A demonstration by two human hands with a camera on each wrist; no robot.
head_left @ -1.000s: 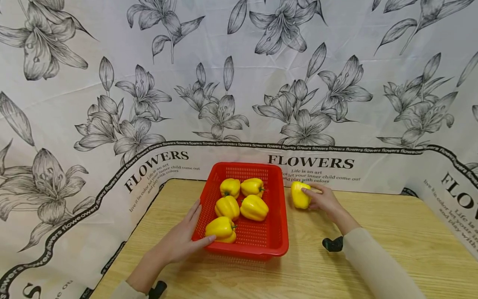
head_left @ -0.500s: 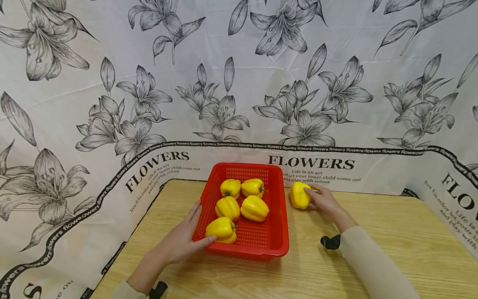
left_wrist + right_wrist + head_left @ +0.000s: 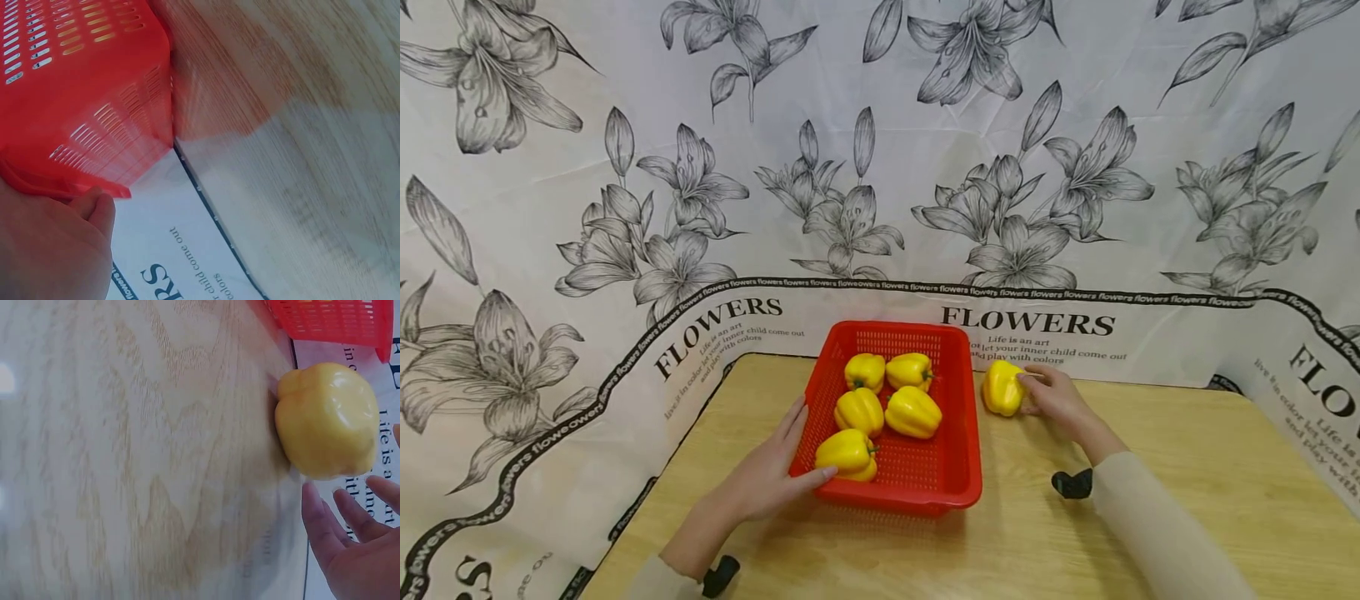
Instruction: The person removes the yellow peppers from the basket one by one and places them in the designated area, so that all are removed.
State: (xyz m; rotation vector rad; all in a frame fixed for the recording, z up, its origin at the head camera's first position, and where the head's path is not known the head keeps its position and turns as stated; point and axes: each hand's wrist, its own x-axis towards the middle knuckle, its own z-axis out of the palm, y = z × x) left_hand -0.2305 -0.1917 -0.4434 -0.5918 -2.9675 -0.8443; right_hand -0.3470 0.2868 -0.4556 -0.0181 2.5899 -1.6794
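Note:
A red plastic basket (image 3: 951, 492) with slotted walls stands on the wooden table, holding several yellow bell peppers (image 3: 913, 412). My left hand (image 3: 760, 479) holds the basket's near left corner, its thumb over the front rim and fingers along the left side. In the left wrist view, fingertips (image 3: 97, 206) meet the rim. Right of the basket, another yellow bell pepper (image 3: 1002, 388) sits on the table by the back cloth. My right hand (image 3: 1060, 404) is beside it, fingers spread. The right wrist view shows a small gap between this pepper (image 3: 328, 422) and the fingertips (image 3: 310, 494).
White cloth (image 3: 850, 167) printed with flowers and lettering rises behind and at the sides of the wooden table (image 3: 1180, 467). A black object (image 3: 1072, 484) shows at the right wrist, another (image 3: 721, 575) at the left wrist.
The loose bell pepper has tipped slightly, and the right hand's fingers have loosened from its side. The left hand keeps its place on the basket. The head view has shifted a little.

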